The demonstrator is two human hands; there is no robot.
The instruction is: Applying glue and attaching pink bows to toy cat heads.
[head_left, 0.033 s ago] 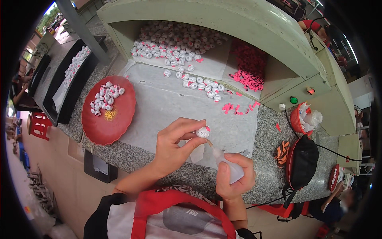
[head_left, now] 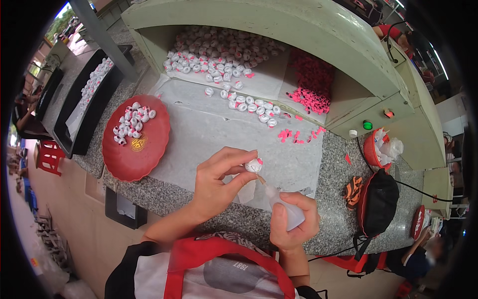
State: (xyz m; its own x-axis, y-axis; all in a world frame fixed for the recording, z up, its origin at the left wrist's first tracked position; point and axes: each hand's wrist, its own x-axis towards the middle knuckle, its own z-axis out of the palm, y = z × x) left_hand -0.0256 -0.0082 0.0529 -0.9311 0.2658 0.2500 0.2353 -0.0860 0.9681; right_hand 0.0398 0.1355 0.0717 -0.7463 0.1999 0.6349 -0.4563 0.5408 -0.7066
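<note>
Between the thumb and fingers of my left hand [head_left: 219,182] is a small round white piece [head_left: 253,166] with dark lines and a pink part on top. My right hand [head_left: 297,219] is wrapped round a translucent squeeze bottle [head_left: 286,209]. The bottle's thin tip points up and left at the underside of the white piece, touching it or very close. Past my hands, a loose row of similar white pieces [head_left: 252,107] lies on the white sheet [head_left: 199,129], with small pink parts [head_left: 291,135] to their right.
On the left sits a red scalloped plate [head_left: 132,169] bearing several white pieces. A pale green shelf housing [head_left: 279,20] stands at the back, with heaps of white pieces and pink parts inside. To the right are a red basket [head_left: 371,154], an orange-black cloth [head_left: 353,192] and a black bag [head_left: 381,202].
</note>
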